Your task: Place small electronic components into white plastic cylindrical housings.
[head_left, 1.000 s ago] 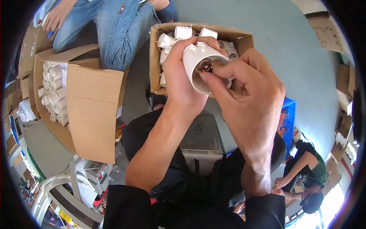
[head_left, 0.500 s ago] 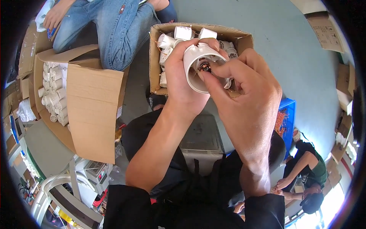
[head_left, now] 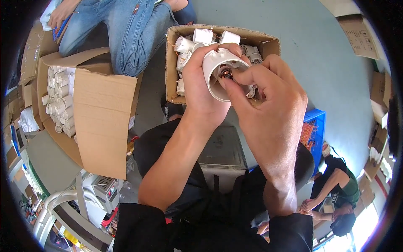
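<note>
Left hand [head_left: 200, 90] is closed around a white plastic socket [head_left: 218, 71], with the open mouth of the socket turned up toward the person's face. Right hand [head_left: 268, 109] comes from the other side; its thumb and first finger are pinched together at the mouth of the socket, where a small copper-coloured metal piece [head_left: 227, 74] sits inside. If the fingers really grip this piece or only press on it, I cannot tell. Both hands touch the socket, and it is held in the air above the lap.

Just behind the hands stands an open cardboard box [head_left: 173, 63] with many more white sockets [head_left: 204, 35] lying loose in it. Further to the left of the left hand is a bigger cardboard box [head_left: 105, 122], and inside it white parts [head_left: 58, 98] are packed in neat rows. Beyond that box sits another person in blue jeans [head_left: 126, 29]. To the right of the right hand, lower, is a blue plastic crate [head_left: 317, 122] with orange things inside. Far to the right, one more person in a dark green shirt [head_left: 346, 189] bends over the grey floor [head_left: 327, 63].
</note>
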Tool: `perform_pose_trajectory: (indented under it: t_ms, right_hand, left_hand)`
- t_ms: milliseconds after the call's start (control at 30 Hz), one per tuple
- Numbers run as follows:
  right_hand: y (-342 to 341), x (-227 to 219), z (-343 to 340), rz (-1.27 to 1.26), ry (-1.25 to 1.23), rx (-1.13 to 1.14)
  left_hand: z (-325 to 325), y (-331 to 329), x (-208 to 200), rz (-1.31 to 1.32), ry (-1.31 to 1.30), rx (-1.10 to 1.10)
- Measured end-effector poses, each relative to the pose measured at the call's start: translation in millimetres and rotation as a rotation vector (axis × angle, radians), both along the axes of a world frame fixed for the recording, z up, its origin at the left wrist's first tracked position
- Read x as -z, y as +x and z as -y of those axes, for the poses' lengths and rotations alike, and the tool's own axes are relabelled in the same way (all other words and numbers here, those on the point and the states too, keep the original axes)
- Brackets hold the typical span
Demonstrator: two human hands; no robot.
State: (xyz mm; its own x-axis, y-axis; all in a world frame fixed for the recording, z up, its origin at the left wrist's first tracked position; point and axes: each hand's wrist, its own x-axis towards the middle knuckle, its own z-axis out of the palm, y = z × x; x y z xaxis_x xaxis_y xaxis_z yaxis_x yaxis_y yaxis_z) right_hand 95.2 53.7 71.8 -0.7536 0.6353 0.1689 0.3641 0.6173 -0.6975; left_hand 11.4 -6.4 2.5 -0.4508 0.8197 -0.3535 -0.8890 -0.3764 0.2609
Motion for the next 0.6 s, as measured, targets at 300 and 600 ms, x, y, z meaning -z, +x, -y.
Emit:
perform_pose_trajectory:
  t_ms: [300, 600]
  right_hand:
    - [1.8, -6.7, -3.9, 0.037, -0.014, -0.007]
    - [7.2, -16.2, -4.9, 0.084, -0.005, -0.040]
  left_hand:
    - [-1.3, -0.6, -1.9, 0.038, -0.021, 0.004]
    - [1.3, 3.2, 0.4, 0.007, 0.078, 0.046]
